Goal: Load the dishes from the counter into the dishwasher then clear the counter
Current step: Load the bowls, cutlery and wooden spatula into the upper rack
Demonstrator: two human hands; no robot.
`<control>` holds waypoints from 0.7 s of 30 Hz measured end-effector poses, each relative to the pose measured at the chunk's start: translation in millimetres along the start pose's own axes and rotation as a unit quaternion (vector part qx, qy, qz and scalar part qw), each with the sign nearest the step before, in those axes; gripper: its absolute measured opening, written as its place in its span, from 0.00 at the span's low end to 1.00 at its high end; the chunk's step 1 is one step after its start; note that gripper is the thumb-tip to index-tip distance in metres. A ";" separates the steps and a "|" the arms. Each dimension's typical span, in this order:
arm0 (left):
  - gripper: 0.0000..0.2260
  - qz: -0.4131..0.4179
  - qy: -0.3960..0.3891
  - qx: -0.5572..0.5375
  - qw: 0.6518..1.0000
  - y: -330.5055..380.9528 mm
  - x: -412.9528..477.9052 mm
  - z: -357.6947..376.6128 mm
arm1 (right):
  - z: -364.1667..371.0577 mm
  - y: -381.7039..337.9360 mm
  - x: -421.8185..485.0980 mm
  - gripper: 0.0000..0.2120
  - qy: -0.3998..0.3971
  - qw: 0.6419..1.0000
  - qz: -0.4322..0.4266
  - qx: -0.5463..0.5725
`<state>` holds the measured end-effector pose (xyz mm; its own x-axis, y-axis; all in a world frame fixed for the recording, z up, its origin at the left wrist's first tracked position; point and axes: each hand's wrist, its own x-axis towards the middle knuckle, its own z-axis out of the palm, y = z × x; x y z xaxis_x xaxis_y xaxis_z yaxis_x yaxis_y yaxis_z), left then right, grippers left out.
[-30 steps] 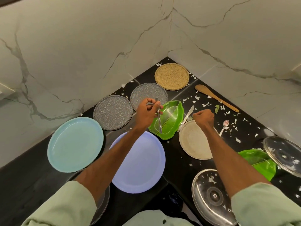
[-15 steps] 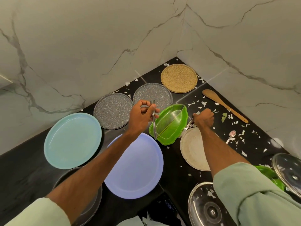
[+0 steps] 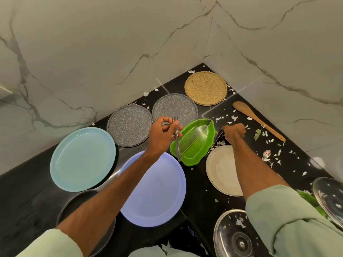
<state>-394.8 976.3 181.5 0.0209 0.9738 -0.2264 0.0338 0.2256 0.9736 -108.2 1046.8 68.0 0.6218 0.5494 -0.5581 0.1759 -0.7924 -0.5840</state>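
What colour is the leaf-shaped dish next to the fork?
Bright green; the leaf-shaped dish shows best in the head view.

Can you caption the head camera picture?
Left hand holds a metal fork by a green leaf-shaped dish; right hand grips a metal table knife.

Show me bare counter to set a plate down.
Biggest bare patch: black counter left of the steel plate, nearer than the teal plate. A narrow strip runs between the lavender plate and beige plate. Crowded around the green leaf dish.
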 end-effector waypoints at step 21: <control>0.09 0.000 -0.017 0.009 1.000 4.4 -4.3 10.2 | -39.5 2.1 -70.5 0.04 0.224 0.876 -0.422 0.062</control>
<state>-384.6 972.8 186.5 0.0545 0.9721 -0.2280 0.0521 0.2253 0.9729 -121.6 995.9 129.4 0.5526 0.7445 0.3746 0.6504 -0.1042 -0.7524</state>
